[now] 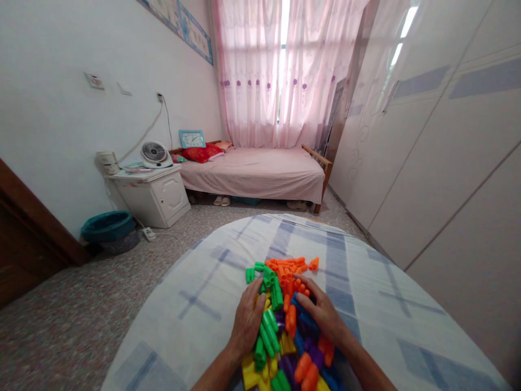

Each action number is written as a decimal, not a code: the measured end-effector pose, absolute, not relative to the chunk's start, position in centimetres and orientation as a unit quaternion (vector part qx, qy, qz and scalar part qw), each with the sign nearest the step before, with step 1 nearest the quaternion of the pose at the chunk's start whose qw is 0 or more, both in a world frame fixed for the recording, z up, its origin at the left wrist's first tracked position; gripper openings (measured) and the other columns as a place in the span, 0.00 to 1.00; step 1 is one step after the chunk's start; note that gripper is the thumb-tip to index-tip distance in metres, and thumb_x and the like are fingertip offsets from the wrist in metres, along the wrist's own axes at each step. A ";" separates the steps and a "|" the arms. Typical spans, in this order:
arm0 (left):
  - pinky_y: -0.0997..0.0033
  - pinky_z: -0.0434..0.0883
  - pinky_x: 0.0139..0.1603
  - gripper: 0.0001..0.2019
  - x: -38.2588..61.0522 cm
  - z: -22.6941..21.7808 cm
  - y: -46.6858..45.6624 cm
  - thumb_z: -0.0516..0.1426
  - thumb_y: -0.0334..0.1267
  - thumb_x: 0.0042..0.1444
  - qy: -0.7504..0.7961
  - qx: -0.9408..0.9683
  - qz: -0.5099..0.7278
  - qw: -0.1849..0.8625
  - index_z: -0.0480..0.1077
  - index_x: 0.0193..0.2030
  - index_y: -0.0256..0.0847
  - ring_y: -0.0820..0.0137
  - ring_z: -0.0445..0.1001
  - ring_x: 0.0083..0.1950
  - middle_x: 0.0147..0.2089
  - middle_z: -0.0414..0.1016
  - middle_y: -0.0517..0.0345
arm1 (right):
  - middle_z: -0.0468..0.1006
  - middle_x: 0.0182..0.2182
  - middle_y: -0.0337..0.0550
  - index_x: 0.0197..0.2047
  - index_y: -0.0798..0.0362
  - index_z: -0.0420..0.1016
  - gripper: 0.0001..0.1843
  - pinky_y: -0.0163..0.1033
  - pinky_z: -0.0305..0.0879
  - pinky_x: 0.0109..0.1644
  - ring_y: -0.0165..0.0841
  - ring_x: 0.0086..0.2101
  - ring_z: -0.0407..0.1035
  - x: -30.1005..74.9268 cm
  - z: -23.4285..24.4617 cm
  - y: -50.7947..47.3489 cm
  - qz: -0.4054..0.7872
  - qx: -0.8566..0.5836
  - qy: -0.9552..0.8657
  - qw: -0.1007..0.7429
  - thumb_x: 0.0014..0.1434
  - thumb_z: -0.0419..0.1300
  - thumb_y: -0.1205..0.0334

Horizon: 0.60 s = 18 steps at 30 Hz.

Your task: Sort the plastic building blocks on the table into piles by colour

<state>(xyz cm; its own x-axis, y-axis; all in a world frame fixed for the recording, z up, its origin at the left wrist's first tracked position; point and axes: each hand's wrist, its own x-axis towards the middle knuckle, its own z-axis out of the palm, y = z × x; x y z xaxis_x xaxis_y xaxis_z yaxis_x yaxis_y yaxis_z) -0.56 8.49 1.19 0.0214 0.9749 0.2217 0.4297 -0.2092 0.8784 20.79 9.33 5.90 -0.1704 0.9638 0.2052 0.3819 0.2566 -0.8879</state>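
Note:
A heap of plastic tube-shaped toy blocks lies on the cloth-covered table in front of me, with green blocks (268, 331), orange blocks (287, 269), blue blocks (307, 323), yellow blocks (252, 374) and purple blocks (288, 365). My left hand (247, 315) rests along the heap's left side, fingers stretched forward beside green and yellow pieces. On the right side, my right hand (321, 309) lies over blue and orange pieces, its fingers apart. Neither hand visibly grips a block. Orange pieces gather at the far end, green ones just left of them.
The round table (195, 320) wears a white and blue patterned cloth. Beyond it stand a bed (260, 168), a white cabinet (150, 198) with a fan (154, 153), and a bin (109, 228). A tall wardrobe (427, 152) lines the right side.

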 end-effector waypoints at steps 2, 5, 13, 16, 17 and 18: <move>0.51 0.51 0.69 0.23 -0.2 0.8 8.4 0.44 0.45 0.63 0.546 0.634 0.453 0.307 0.62 0.61 0.39 0.63 0.57 0.66 0.64 0.61 0.49 | 0.71 0.53 0.46 0.54 0.49 0.70 0.22 0.48 0.57 0.60 0.39 0.54 0.63 19.9 6.7 7.9 0.333 -0.459 -0.721 0.397 0.58 0.55 0.52; 0.50 0.51 0.69 0.22 0.1 0.4 8.2 0.44 0.45 0.63 0.540 0.627 0.471 0.305 0.63 0.60 0.39 0.63 0.56 0.67 0.65 0.61 0.50 | 0.69 0.55 0.46 0.54 0.46 0.70 0.20 0.49 0.54 0.62 0.39 0.57 0.60 18.6 8.0 5.4 0.288 -0.401 -0.793 0.357 0.58 0.56 0.57; 0.51 0.59 0.64 0.19 -4.4 0.5 12.6 0.42 0.42 0.64 0.578 0.624 0.507 0.139 0.69 0.51 0.39 0.64 0.63 0.61 0.57 0.67 0.48 | 0.65 0.59 0.45 0.59 0.46 0.64 0.22 0.55 0.51 0.64 0.40 0.60 0.55 23.6 6.4 9.3 0.080 -0.521 -0.754 0.392 0.63 0.46 0.59; 0.45 0.56 0.65 0.19 -6.5 -0.6 16.4 0.43 0.41 0.63 0.586 0.680 0.433 0.073 0.70 0.50 0.37 0.60 0.63 0.62 0.56 0.70 0.45 | 0.66 0.59 0.49 0.55 0.49 0.68 0.22 0.59 0.50 0.63 0.45 0.61 0.54 27.6 2.8 14.1 -0.038 -0.619 -0.715 0.321 0.59 0.47 0.63; 0.44 0.54 0.65 0.18 -6.8 -1.0 17.6 0.44 0.39 0.62 0.571 0.710 0.406 0.067 0.70 0.50 0.37 0.59 0.63 0.62 0.55 0.71 0.45 | 0.66 0.59 0.50 0.53 0.50 0.70 0.21 0.60 0.50 0.62 0.46 0.61 0.53 28.4 1.7 15.4 -0.059 -0.640 -0.708 0.292 0.59 0.47 0.65; 0.43 0.53 0.66 0.17 -6.9 -1.3 18.5 0.45 0.38 0.62 0.549 0.741 0.381 0.068 0.70 0.50 0.38 0.59 0.64 0.62 0.56 0.71 0.46 | 0.65 0.59 0.50 0.51 0.50 0.71 0.20 0.62 0.50 0.61 0.47 0.61 0.52 28.9 0.8 16.5 -0.066 -0.648 -0.708 0.272 0.58 0.47 0.66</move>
